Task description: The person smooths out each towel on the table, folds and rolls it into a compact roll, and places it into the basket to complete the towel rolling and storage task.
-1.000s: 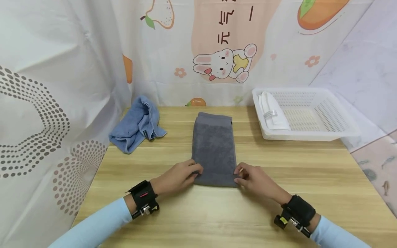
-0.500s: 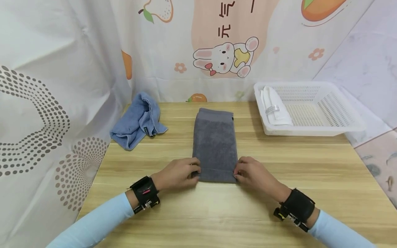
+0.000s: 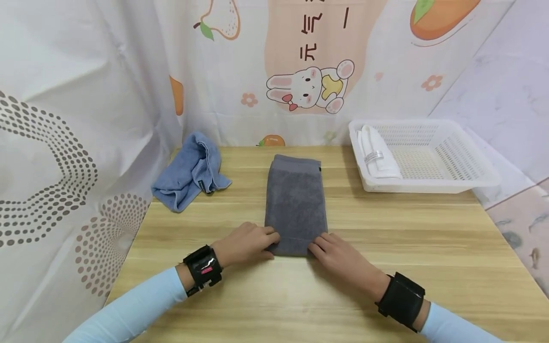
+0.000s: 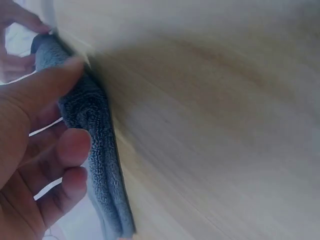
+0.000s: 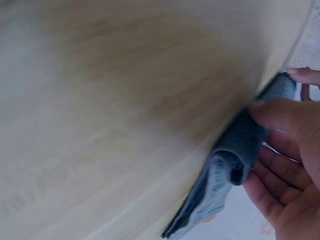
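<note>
A grey towel (image 3: 296, 200), folded into a long rectangle, lies on the wooden table with a narrow fold across its near end. In both wrist views that end shows a thick, rolled edge. My left hand (image 3: 249, 244) holds the near left corner; in the left wrist view its thumb lies across the towel (image 4: 97, 135) with curled fingers beside it. The right hand (image 3: 343, 259) grips the near edge just inside the right corner. Its thumb and fingers stand on either side of the rolled towel (image 5: 235, 150) in the right wrist view.
A crumpled blue towel (image 3: 188, 174) lies at the back left of the table (image 3: 407, 238). At the back right stands a white plastic basket (image 3: 446, 186) with a folded white cloth (image 3: 377, 155) inside. Printed curtains (image 3: 223, 95) hang behind and to the left.
My right hand has shifted left from the towel's right edge onto its near end, with its back now turned up. The left hand stays at the near left corner. The head view tilts slightly.
</note>
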Tool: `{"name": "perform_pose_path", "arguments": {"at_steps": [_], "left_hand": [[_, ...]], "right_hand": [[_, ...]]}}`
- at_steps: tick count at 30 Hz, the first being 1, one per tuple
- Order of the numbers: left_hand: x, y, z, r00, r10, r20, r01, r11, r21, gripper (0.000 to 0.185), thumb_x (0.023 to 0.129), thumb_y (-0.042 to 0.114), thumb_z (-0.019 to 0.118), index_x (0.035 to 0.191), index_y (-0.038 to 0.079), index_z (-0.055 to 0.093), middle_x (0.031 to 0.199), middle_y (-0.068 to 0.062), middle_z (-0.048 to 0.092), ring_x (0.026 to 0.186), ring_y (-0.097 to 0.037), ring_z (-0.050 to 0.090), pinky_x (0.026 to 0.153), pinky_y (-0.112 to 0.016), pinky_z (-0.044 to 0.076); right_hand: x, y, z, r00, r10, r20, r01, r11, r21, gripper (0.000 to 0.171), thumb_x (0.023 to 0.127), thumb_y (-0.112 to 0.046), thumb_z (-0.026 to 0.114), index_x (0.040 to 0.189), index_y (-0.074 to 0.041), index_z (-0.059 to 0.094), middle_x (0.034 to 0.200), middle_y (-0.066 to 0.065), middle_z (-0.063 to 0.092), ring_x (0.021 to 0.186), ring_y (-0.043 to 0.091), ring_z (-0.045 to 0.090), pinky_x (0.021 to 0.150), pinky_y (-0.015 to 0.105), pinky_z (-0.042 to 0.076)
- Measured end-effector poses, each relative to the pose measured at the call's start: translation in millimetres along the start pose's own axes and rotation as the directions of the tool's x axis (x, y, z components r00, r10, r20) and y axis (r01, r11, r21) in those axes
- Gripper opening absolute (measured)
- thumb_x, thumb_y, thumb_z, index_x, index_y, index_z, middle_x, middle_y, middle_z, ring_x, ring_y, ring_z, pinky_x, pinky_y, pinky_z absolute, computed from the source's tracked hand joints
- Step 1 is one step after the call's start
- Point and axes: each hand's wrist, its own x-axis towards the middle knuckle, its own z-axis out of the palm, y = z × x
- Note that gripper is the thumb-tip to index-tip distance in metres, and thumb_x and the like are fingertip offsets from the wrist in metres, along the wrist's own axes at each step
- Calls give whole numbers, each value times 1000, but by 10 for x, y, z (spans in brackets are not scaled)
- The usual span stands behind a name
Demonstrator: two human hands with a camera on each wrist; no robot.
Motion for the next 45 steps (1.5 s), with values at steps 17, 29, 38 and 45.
{"name": "perform_pose_path", "arguments": {"at_steps": [17,29,38,45], "left_hand": [[-5,-2,31,995,-82,-53,76,991,-106,23,102,20,64,123,12,62,75,9,59,57,-1,47,53,-22,41],[69,-184,55,970,-243,-9,207,843,-496,5,101,20,68,100,15,70,91,7,74,62,-1,58,57,-22,48],[112,-162,115,954,-122,-273,81,984,-156,15,94,9,75,85,16,66,90,4,63,94,-20,54,82,-35,46],[104,-119,134,959,-48,-280,13,992,-126,15,95,2,71,101,16,72,94,4,62,88,-13,58,78,-30,48]], "right_hand": [[99,273,26,945,280,167,-326,802,501,22,86,0,68,108,-4,70,91,1,69,75,7,59,66,27,52],[66,544,44,795,437,420,-590,399,701,7,95,-10,72,99,-13,68,93,-4,69,83,12,67,68,29,54],[140,423,122,916,400,34,-366,798,479,21,82,5,80,82,-11,66,88,1,54,78,13,56,67,28,51],[159,241,65,976,218,-21,-208,953,221,21,82,16,75,92,0,67,92,7,57,84,20,53,72,30,50]]}}
